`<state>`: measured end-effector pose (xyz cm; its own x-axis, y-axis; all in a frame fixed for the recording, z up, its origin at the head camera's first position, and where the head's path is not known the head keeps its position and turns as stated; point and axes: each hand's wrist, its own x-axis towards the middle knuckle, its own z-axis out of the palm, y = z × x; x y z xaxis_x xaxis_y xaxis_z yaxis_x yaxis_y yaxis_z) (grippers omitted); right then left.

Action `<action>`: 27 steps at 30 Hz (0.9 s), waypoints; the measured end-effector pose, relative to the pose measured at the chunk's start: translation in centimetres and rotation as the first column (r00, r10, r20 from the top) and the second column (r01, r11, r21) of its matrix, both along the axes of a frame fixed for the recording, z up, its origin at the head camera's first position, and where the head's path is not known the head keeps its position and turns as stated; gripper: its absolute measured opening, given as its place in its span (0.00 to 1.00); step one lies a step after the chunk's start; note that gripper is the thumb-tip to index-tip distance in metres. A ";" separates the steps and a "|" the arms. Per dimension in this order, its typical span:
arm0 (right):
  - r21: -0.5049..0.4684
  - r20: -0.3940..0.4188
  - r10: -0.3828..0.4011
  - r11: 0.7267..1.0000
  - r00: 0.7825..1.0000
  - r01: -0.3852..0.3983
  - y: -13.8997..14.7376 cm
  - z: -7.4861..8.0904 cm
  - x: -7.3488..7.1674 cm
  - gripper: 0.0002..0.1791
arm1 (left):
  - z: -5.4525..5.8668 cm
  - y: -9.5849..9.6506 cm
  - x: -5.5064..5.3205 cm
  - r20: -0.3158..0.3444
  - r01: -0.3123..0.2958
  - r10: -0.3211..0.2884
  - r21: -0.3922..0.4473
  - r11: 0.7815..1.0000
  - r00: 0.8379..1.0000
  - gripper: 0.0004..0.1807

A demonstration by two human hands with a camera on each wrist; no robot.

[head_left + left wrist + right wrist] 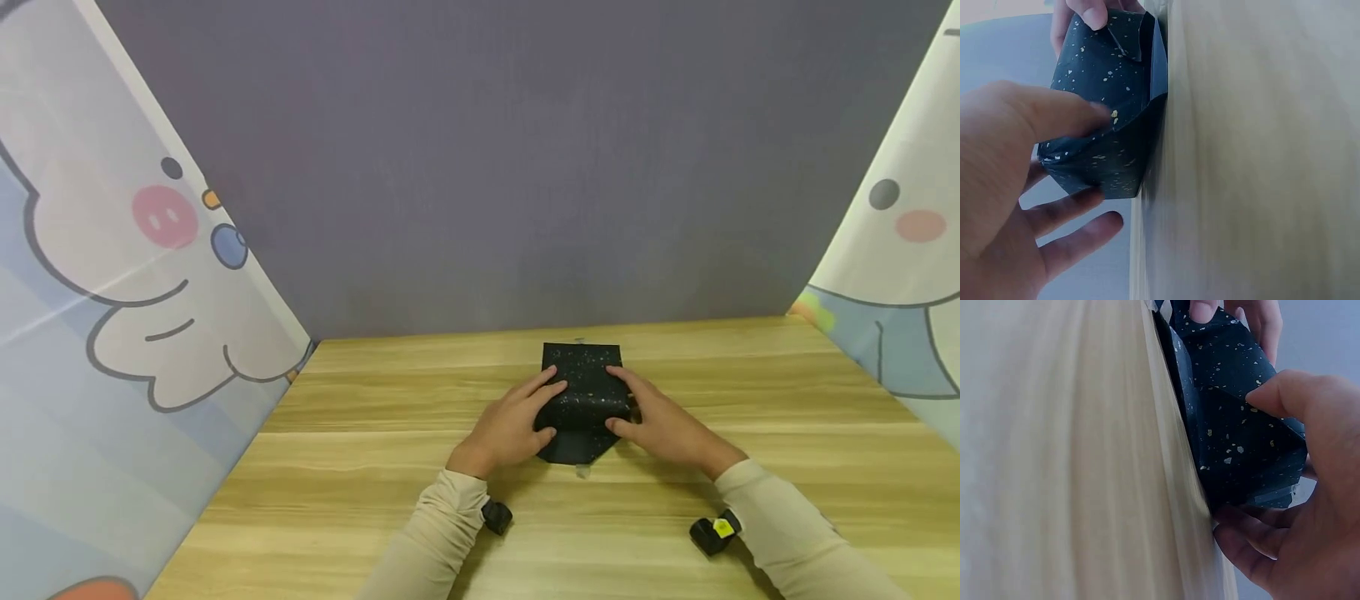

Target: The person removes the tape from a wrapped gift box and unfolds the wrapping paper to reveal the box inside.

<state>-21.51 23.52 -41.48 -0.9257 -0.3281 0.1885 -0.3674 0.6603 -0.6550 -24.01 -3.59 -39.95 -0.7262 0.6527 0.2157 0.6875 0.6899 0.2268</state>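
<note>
Black package [588,383], white-flecked, probably paper-wrapped; left fingers [546,393], right fingers [633,382] clamped on sides.

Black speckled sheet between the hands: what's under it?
The wooden table shows around the edges of the black speckled sheet. Directly beneath is covered, so anything wrapped inside can't be told. The left hand and right hand hide parts of its sides.

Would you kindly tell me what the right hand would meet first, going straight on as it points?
The right hand would most likely meet the black speckled paper, which it seems to touch, though depth is unclear.
</note>
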 end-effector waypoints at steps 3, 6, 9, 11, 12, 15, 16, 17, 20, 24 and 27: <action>0.008 -0.007 0.003 1.000 1.000 -0.003 0.0 -0.1 0.2 0.46 | -0.1 0.2 0.2 -0.002 -0.010 0.010 0.010 1.000 1.000 0.37; 0.022 -0.006 0.004 1.000 1.000 -0.003 0.1 0.0 0.3 0.47 | -0.1 0.2 0.1 0.002 -0.010 0.010 0.028 1.000 1.000 0.37; 0.039 0.005 0.006 0.999 1.000 -0.006 0.1 0.1 0.3 0.48 | -0.1 0.2 0.1 0.016 -0.006 0.005 0.048 0.999 1.000 0.36; 0.046 0.012 0.005 0.999 1.000 -0.005 0.1 0.1 0.3 0.49 | -0.1 0.3 0.1 0.028 -0.003 0.001 0.056 0.998 1.000 0.36; 0.048 0.015 0.003 0.999 1.000 -0.004 0.1 0.1 0.3 0.49 | -0.1 0.3 0.1 0.033 0.000 -0.002 0.062 0.998 0.999 0.35; 0.055 0.015 -0.005 0.998 1.000 0.004 0.1 0.1 0.3 0.50 | -0.2 0.3 0.1 0.038 0.002 -0.005 0.084 0.996 0.999 0.34; 0.057 0.014 -0.006 0.998 1.000 0.006 0.2 0.1 0.3 0.51 | -0.2 0.3 0.0 0.037 0.003 -0.006 0.092 0.996 0.999 0.33; 0.057 0.013 -0.007 0.998 1.000 0.006 0.2 0.1 0.3 0.51 | -0.2 0.3 -0.1 0.035 0.004 -0.008 0.100 0.995 0.999 0.33; 0.053 0.014 -0.001 0.999 1.000 0.000 0.2 0.1 0.3 0.52 | -0.3 0.3 -0.2 0.036 0.003 -0.007 0.122 0.992 0.999 0.32; 0.052 0.012 0.010 0.999 1.000 -0.011 0.2 0.1 0.3 0.53 | -0.2 0.2 -0.2 0.039 -0.013 0.008 0.142 0.990 0.999 0.31; 0.059 0.004 0.012 0.998 1.000 -0.012 0.1 0.0 0.3 0.53 | -0.3 0.2 -0.2 0.032 -0.039 0.035 0.150 0.988 0.999 0.29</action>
